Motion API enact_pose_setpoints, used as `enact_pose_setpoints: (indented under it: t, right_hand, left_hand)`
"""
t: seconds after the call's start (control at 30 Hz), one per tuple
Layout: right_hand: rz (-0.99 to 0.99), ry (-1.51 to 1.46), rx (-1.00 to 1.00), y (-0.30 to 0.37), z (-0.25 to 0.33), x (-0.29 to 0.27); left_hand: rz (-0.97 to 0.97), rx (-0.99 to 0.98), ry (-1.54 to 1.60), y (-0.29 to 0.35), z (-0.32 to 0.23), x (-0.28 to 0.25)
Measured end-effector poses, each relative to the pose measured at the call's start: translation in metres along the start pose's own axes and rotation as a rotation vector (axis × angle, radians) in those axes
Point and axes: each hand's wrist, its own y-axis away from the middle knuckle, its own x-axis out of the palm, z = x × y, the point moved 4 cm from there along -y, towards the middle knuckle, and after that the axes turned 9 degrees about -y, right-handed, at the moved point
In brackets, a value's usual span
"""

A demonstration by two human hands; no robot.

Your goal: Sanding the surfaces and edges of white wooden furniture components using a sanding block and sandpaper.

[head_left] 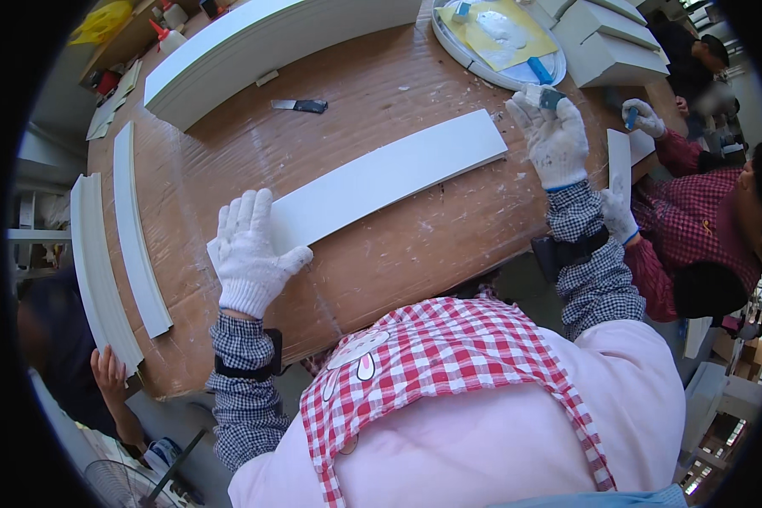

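Note:
A long white board (381, 182) lies slantwise on the cardboard-covered table in front of me. On its left end rests my left hand (252, 250), in a white knitted glove, fingers out flat and thumb apart. My right hand (554, 140), gloved too, is raised just beyond the board's right end, not touching it. Between its fingertips is a small scraper (551, 100) with a dark grey-green part showing; the fingers partly hide it. Close behind that hand stands a round white tray (449, 52) with white putty (501, 32) on a yellow sheet and a blue scraper (539, 70).
A utility knife (300, 106) lies behind the board. Stacked white boards (254, 55) line the back; narrow strips (135, 229) lie at left. White blocks (610, 55) stand back right. A co-worker (703, 220) works close at right; another person's hand (108, 372) touches the left strips.

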Motion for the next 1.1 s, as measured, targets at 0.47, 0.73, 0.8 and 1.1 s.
enact_pose_setpoints:
  t: [0.47,0.73,0.8,1.1]
  right_hand:
    - [0.057,-0.299,0.227,0.032,-0.024,0.010]
    - [0.418,-0.506,0.533,0.042,-0.088,0.073]
    - [0.338,-0.350,0.535,0.038,-0.108,0.073]
    - [0.270,-0.302,0.576,0.015,-0.143,0.054]
  left_hand:
    - [0.092,0.062,-0.012,-0.036,0.003,-0.013]
    - [-0.217,0.163,-0.064,0.020,0.006,0.013]
    - [-0.056,0.069,0.020,0.020,0.000,0.011]
    - [0.137,-0.088,-0.023,-0.019,-0.067,0.044]
